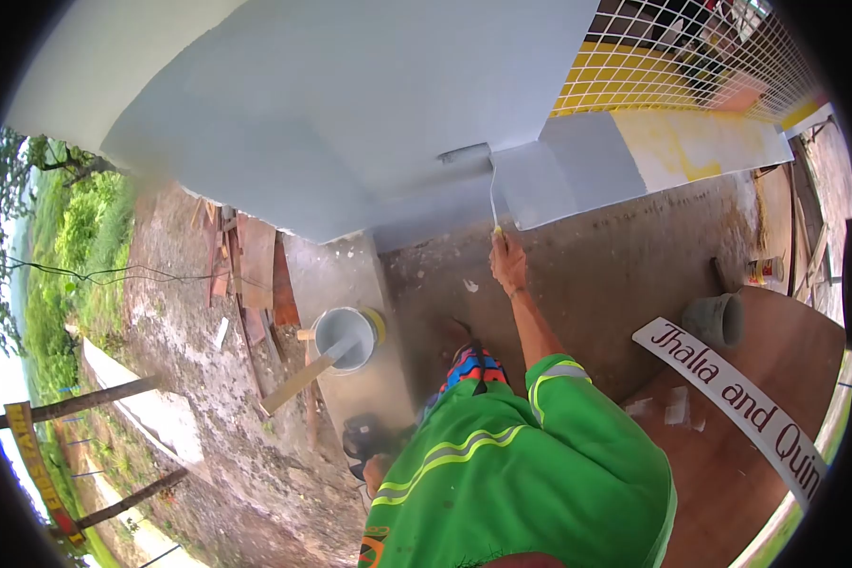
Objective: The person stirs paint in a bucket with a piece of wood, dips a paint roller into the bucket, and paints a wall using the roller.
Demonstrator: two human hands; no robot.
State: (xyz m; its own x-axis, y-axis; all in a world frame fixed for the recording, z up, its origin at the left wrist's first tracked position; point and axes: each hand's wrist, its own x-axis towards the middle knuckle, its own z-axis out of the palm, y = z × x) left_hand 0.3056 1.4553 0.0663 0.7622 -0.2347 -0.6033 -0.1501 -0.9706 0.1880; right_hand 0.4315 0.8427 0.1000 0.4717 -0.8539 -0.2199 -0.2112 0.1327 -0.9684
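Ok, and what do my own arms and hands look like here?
Your right arm wears a green sleeve with a silver band edged in yellow near its hem. Your right hand is bare, no glove or watch visible. The left hand can't be made out clearly.

- Wall (350, 95): pale blue-grey, cream at upper left
- Ledge (667, 151): grey, then white smeared with yellow
- Mesh (625, 71): white grid
- Roller (493, 189): whitish frame, touch of yellow at the handle
- Bucket (380, 327): whitish and yellow outside, grey inside
- Stick (298, 386): tan, greyed at one end
- Shirt (530, 473): green, silver-and-yellow stripes
- Shorts (466, 365): red-and-blue pattern
- Sign (688, 353): white, dark maroon letters
- Pail (715, 322): dark grey
- Board (705, 454): reddish brown
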